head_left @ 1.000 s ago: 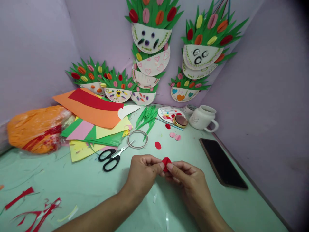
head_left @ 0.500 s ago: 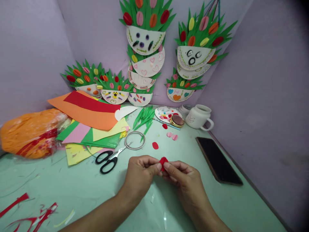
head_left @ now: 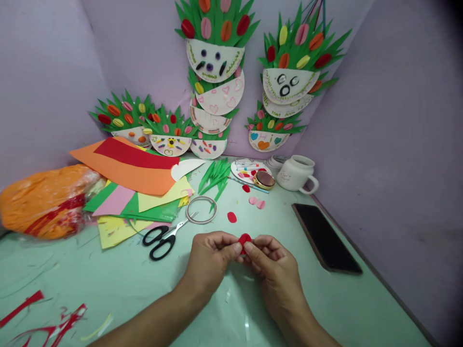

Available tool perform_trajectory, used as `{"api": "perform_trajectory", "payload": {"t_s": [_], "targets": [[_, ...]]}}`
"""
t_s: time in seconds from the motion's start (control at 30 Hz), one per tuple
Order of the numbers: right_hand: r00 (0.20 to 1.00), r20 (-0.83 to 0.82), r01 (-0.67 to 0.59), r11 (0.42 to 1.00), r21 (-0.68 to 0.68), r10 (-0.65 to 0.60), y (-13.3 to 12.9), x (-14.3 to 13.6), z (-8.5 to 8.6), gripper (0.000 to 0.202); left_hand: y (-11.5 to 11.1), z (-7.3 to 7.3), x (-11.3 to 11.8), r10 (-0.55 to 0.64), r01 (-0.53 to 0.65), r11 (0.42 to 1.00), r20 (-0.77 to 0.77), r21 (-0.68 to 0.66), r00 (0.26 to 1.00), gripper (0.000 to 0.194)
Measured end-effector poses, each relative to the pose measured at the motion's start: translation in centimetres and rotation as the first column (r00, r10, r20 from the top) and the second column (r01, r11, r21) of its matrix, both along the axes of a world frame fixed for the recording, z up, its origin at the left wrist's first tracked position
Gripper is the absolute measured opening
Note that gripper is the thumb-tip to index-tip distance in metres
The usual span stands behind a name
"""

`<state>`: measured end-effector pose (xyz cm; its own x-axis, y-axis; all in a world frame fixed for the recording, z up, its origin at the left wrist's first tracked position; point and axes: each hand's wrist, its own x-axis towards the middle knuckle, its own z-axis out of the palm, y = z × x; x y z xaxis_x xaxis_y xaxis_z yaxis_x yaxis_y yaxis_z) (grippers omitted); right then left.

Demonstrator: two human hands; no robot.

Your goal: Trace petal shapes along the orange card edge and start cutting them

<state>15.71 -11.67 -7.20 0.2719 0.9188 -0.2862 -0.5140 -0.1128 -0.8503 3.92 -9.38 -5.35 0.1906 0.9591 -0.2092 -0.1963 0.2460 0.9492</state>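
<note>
A small red paper piece (head_left: 245, 239) is pinched between both hands above the green table. My left hand (head_left: 213, 260) grips its left side with thumb and fingers, and my right hand (head_left: 277, 270) holds its right side. Just beyond them a red paper oval (head_left: 232, 217) lies flat on the table. Two pink ovals (head_left: 256, 202) are farther back, near another red oval (head_left: 246, 188). Black-handled scissors (head_left: 162, 243) rest to the left of my left hand, their tips by a roll of tape (head_left: 201, 210).
Coloured paper sheets (head_left: 137, 168) and an orange plastic-wrapped bundle (head_left: 43, 202) lie at left. A phone (head_left: 325, 238) and a white mug (head_left: 296, 173) are at right. Green paper strips (head_left: 215, 176) lie at the back. Red scraps (head_left: 68, 323) are front left. Paper flower crafts (head_left: 216, 60) hang on the wall.
My right hand's fingers have shifted slightly on the red paper piece, which both hands still hold. The view has moved a little.
</note>
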Motion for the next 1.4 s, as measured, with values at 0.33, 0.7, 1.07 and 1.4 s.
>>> {"api": "perform_trajectory", "payload": {"t_s": [0.33,0.7,1.07,1.4], "targets": [[0.999,-0.049,-0.006,1.0,-0.017,0.005,-0.1,0.0,0.2,0.037,0.3,-0.5,0.1,-0.111,0.11,0.994,-0.081,-0.017,0.991,0.029],[0.99,0.098,-0.102,0.995,0.006,0.1,0.0,0.4,0.2,0.034,0.7,0.2,-0.6,-0.172,0.202,0.976,-0.275,0.084,0.946,0.014],[0.931,0.276,-0.289,0.945,0.154,0.239,0.4,1.8,-0.6,0.048,2.5,0.4,-2.1,-0.272,0.268,0.962,-0.284,-0.052,0.919,0.016],[0.896,0.418,-0.232,0.96,0.159,0.147,0.8,2.0,0.1,0.038,1.7,1.1,-1.7,-0.228,0.246,0.964,-0.151,0.106,0.962,0.025]]}}
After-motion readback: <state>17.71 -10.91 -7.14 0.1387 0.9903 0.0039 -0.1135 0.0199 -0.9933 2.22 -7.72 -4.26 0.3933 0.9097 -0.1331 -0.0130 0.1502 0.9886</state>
